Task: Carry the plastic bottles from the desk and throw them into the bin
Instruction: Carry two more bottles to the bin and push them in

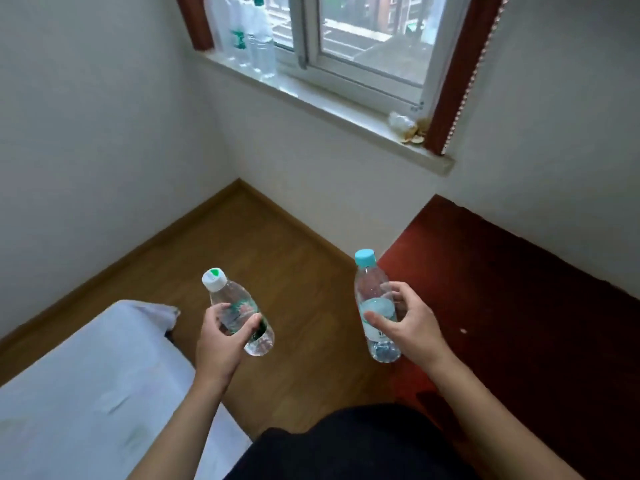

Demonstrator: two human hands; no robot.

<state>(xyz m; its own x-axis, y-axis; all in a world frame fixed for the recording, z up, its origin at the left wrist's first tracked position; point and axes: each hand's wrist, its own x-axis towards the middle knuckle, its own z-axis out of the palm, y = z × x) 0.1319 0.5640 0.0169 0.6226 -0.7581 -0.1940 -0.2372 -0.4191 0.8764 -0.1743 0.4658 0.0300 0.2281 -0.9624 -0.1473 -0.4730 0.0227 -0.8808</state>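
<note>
My left hand (pixel 221 336) grips a clear plastic bottle with a white-and-green cap (pixel 231 301), tilted with its cap up and to the left, over the wooden floor. My right hand (pixel 407 325) holds a second clear bottle with a light blue cap and pale blue label (pixel 372 289), nearly upright, beside the edge of the dark red desk (pixel 519 289). Both bottles look empty. No bin is in view.
Several more clear bottles (pixel 254 32) stand on the white window sill (pixel 329 109) at the top left. A bed with a pale sheet (pixel 86 393) fills the lower left. Wooden floor (pixel 263 244) runs into the corner between white walls.
</note>
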